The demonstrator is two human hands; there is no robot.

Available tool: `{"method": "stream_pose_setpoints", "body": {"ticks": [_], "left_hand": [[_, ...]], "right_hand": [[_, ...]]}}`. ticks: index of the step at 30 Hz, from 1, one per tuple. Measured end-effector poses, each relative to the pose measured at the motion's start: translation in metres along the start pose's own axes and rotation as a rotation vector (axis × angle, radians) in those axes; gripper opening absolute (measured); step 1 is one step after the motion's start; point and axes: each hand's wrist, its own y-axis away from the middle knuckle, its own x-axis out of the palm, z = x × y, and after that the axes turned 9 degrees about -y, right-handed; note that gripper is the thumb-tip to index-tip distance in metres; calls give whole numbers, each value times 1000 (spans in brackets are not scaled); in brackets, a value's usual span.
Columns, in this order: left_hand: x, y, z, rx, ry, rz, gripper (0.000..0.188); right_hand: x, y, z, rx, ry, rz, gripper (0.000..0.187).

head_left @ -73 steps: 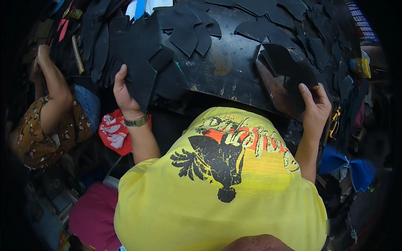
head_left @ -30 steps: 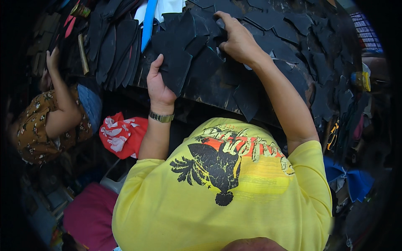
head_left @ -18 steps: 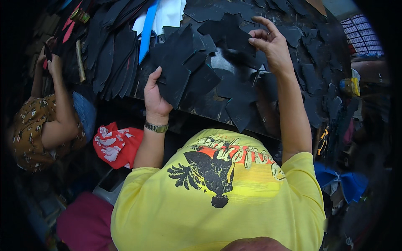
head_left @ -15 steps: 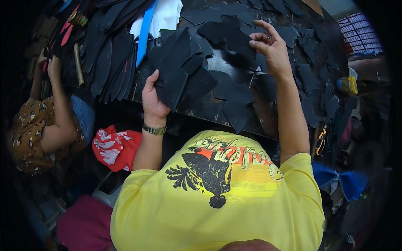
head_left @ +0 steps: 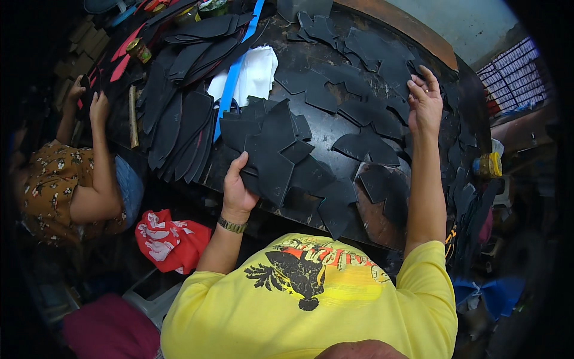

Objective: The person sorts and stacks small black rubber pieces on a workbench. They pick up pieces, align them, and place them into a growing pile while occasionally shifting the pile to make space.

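My left hand grips the near edge of a fanned stack of black cut pieces. The pieces are thin, flat and angular, and the thumb lies on top. At the far right, my right hand is raised with its fingers curled and the fingertips at the edge of a black cut piece. That piece appears pinched, though the exact contact is hard to see. Between my hands, more black pieces lie scattered on the dark, worn table.
Long black strips lie in piles on the left, beside a white cloth and a blue strip. A wooden stick and a jar are further left. A co-worker sits there. A yellow-lidded jar stands right.
My right hand has moved right and farther out, and the black piece at its fingertips appears to have moved with it. My left hand keeps its stack. The whole view has shifted.
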Motion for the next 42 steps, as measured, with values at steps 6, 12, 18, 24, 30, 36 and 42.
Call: {"method": "stream_pose_setpoints", "body": {"ticks": [6,12,18,24,30,36,42], "left_hand": [[1,2,2,39,-99,-64,42],[6,2,0,11,-87,-92,44],[9,2,0,5,-73,-133,46],[7,2,-1,-14,-42,-89,46],[7,3,-1,4,-53,-92,45],[5,0,-1,-4,-42,-78,45],[2,1,3,35,-109,-136,30]], "right_hand": [[12,-36,-24,69,3,0,49],[16,-35,-53,200,123,13,50],[7,-45,-71,237,229,45,51],[7,-68,-100,186,732,244,59],[31,-57,-100,83,1488,448,84],[43,-56,-109,-80,1508,466,67],[41,-63,-124,-322,1625,401,64]]}}
